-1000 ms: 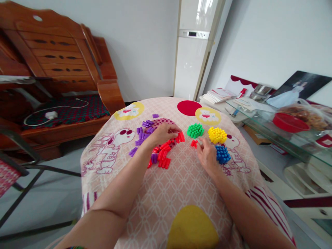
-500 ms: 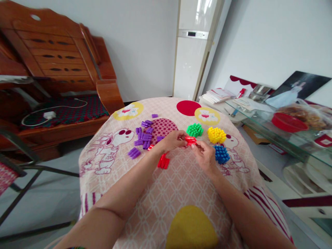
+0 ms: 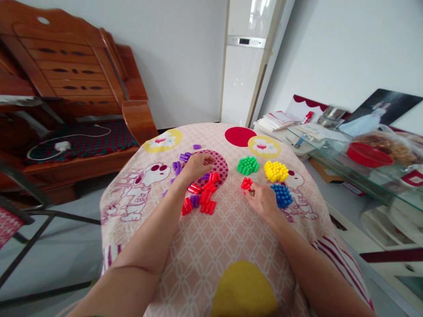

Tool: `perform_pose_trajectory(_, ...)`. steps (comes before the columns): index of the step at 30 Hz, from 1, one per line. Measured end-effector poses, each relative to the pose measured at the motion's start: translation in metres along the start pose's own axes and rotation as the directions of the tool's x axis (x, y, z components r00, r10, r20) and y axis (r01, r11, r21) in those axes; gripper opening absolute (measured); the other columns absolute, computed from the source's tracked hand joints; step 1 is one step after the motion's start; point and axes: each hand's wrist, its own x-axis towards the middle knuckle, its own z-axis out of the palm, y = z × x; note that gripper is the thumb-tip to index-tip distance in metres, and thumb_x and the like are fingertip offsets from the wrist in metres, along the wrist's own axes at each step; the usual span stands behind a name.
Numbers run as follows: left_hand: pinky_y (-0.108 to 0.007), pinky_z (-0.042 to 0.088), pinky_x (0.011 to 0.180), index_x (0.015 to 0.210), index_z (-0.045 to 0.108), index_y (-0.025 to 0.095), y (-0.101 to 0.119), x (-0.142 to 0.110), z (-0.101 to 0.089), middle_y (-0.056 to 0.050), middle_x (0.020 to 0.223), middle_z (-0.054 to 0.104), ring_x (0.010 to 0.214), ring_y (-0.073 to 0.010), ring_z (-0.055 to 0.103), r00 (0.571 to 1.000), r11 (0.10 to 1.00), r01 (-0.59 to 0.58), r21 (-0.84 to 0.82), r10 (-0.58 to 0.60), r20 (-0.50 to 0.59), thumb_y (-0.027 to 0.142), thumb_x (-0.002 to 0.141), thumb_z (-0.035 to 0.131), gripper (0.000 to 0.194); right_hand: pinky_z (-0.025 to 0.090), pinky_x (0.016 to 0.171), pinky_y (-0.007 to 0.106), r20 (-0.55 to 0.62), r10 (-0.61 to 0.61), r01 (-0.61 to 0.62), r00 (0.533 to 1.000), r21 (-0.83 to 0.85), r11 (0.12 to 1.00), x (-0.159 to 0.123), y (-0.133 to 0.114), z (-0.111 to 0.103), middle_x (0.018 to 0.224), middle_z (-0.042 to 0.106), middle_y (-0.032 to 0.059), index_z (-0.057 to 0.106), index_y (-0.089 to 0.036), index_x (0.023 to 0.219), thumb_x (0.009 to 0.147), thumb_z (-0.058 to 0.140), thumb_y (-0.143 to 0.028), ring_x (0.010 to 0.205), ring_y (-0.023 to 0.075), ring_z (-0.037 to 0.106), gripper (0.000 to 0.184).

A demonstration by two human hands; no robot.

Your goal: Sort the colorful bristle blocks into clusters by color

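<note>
My right hand [image 3: 262,200] pinches a small cluster of red plastic pieces [image 3: 246,184], which stands just above or on the tablecloth. Over the left part of the table is my left hand [image 3: 200,165], its fingers loosely bent and apart, with nothing visible in them. Loose red pieces [image 3: 207,198] lie just below that hand. Purple pieces [image 3: 187,156] lie around it, some hidden behind the hand and forearm. Near my right hand stand tight bundles of blue pieces [image 3: 281,196], yellow pieces [image 3: 276,171] and green pieces [image 3: 247,165].
A patterned tablecloth [image 3: 231,246] covers the round table. To the right, a glass shelf [image 3: 333,165] carries a red bowl [image 3: 368,155], papers and a bag. A wooden bench [image 3: 76,75] stands at the left, and a tall white cabinet-like unit [image 3: 243,83] at the back.
My left hand has let go of the red pieces and moved left over the purple and red ones. My right hand keeps the red cluster, now tilted more upright.
</note>
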Motion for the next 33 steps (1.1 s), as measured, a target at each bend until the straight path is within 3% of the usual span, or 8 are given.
perform_pose_trajectory(3, -0.027, 0.054, 0.073, 0.096, 0.074, 0.014, -0.003, 0.0, -0.001, -0.005, 0.084, 0.075, 0.077, -0.0176, 0.069, 1.0, 0.997, -0.004, 0.075, 0.002, 0.019, 0.019, 0.074, 0.06, 0.026, 0.04, 0.062, 0.027, 0.015, 0.001, -0.001, 1.0, -0.013, 1.0, 0.001, -0.001, 0.0, 0.086, 0.077, 0.0123, 0.075, -0.018, 0.09, 0.092, 0.054, -0.032, 0.077, 0.0217, 0.071, 0.026)
perform_pose_trajectory(10, -0.028, 0.054, 0.077, 0.095, 0.073, 0.014, -0.008, 0.002, 0.001, -0.006, 0.089, 0.076, 0.083, -0.019, 0.07, 0.997, 0.998, -0.043, 0.044, 0.039, 0.07, 0.027, 0.075, 0.062, 0.027, 0.039, 0.062, 0.026, -0.007, -0.006, 0.006, 1.0, 0.026, 1.0, 0.0, 0.004, -0.006, 0.084, 0.077, 0.0105, 0.076, -0.019, 0.09, 0.089, 0.056, -0.033, 0.078, 0.0216, 0.07, 0.024)
perform_pose_trajectory(15, -0.029, 0.054, 0.081, 0.098, 0.074, 0.014, -0.004, -0.002, -0.002, -0.006, 0.092, 0.077, 0.085, -0.0201, 0.071, 0.993, 0.991, -0.017, 0.13, 0.002, 0.117, 0.028, 0.076, 0.063, 0.029, 0.038, 0.061, 0.027, 0.034, -0.021, 0.021, 0.999, 0.012, 1.0, 0.001, 0.006, -0.005, 0.085, 0.078, 0.0106, 0.076, -0.019, 0.088, 0.09, 0.055, -0.032, 0.076, 0.021, 0.07, 0.025)
perform_pose_trajectory(21, -0.028, 0.054, 0.083, 0.101, 0.074, 0.015, 0.003, -0.006, 0.0, -0.005, 0.093, 0.078, 0.088, -0.0201, 0.071, 0.986, 0.995, -0.028, 0.101, 0.012, 0.164, 0.029, 0.078, 0.06, 0.031, 0.039, 0.063, 0.027, 0.029, -0.022, 0.021, 0.999, 0.011, 1.0, 0.002, 0.007, -0.003, 0.087, 0.078, 0.01, 0.075, -0.019, 0.092, 0.092, 0.055, -0.033, 0.08, 0.0212, 0.071, 0.025)
perform_pose_trajectory(33, -0.03, 0.055, 0.082, 0.101, 0.075, 0.016, -0.017, -0.001, -0.011, -0.006, 0.097, 0.076, 0.089, -0.0192, 0.07, 0.993, 0.999, -0.011, 0.046, 0.006, 0.12, 0.025, 0.071, 0.058, 0.035, 0.039, 0.063, 0.026, -0.027, -0.073, 0.074, 0.997, 0.014, 0.997, 0.006, 0.011, 0.003, 0.089, 0.077, 0.0088, 0.072, -0.019, 0.091, 0.092, 0.052, -0.028, 0.075, 0.0194, 0.068, 0.022)
